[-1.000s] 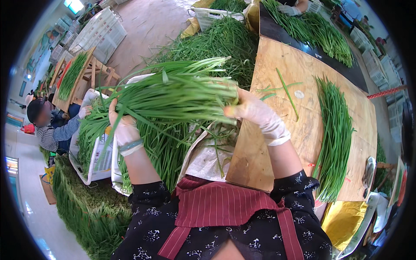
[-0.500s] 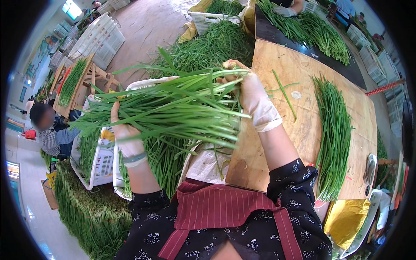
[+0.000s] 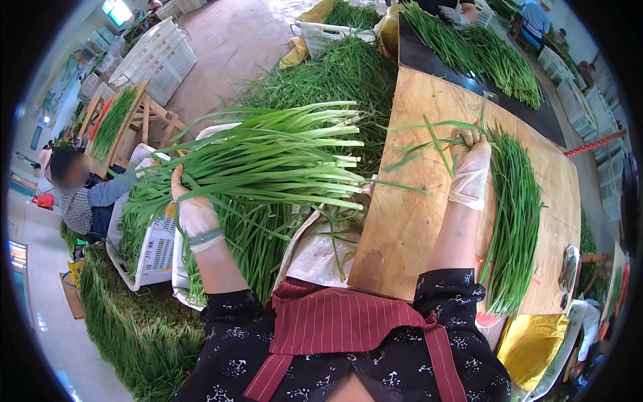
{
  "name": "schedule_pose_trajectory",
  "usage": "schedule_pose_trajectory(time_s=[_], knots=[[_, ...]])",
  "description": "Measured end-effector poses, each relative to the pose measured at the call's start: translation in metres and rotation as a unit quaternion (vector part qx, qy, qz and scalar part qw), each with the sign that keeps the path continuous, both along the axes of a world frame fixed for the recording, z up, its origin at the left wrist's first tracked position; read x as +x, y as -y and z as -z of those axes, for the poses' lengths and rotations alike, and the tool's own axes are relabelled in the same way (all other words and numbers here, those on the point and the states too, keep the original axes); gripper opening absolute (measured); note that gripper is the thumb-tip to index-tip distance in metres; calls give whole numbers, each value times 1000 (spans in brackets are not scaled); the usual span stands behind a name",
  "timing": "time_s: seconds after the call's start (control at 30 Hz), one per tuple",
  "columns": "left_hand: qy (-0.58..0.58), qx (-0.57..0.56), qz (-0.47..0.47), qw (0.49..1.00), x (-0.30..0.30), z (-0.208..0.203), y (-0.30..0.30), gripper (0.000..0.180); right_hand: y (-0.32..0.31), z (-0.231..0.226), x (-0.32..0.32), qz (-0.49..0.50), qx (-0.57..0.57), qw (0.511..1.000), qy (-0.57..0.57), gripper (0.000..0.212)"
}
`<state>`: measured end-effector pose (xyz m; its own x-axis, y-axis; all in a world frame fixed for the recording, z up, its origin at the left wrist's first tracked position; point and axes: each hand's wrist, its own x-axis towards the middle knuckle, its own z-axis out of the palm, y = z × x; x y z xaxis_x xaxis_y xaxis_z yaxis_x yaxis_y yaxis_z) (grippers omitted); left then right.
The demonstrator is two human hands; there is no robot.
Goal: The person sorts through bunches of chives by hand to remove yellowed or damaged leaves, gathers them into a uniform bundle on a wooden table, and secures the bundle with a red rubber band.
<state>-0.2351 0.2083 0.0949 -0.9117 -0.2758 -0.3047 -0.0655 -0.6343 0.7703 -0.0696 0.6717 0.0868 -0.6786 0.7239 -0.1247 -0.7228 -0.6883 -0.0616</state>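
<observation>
My left hand, in a thin whitish glove, is closed round a thick bunch of garlic chives, with pale stem ends pointing right and leaf tips spilling left. Over the wooden board my right hand, also gloved, is closed on a few loose chive blades that stick out to its left. Just right of that hand lies a long, neat row of chives. Beneath the raised bunch, a white crate holds more chives. What sits inside the right fist is partly hidden.
A big heap of chives lies beyond the bunch, before another white crate. A person sits at the left. Stacked chives stand at lower left. Farther off is a dark tabletop with chives; a gold bag lies lower right.
My right hand has left the stem ends of the bunch and moved right, over the board, with a few loose blades in it. My left hand still holds the bunch.
</observation>
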Motion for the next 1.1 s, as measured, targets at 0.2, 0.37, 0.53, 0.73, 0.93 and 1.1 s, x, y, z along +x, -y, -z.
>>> schedule_pose_trajectory(time_s=[0.2, 0.37, 0.53, 0.73, 0.93, 1.1], knots=[[-5, -16, 8, 1000, 17, -15, -2, 30, 58, -28, -17, -154, 312, 905, 243, 32], [27, -21, 2, 999, -2, -10, -5, 32, 144, -50, -27, -218, 746, 579, 246, 33], [-54, 78, 28, 995, -3, -14, -15, 32, 155, -38, -37, -305, 675, 614, 272, 28], [4, 43, 25, 999, 5, -21, -13, 32, 164, -45, -4, -450, 498, 728, 139, 27], [13, 36, 19, 999, 12, -19, -35, 30, 153, -45, 16, -421, 453, 751, 231, 30], [-22, 51, -36, 998, -14, 16, 13, 33, 85, -41, 30, -172, 438, 871, 139, 21]])
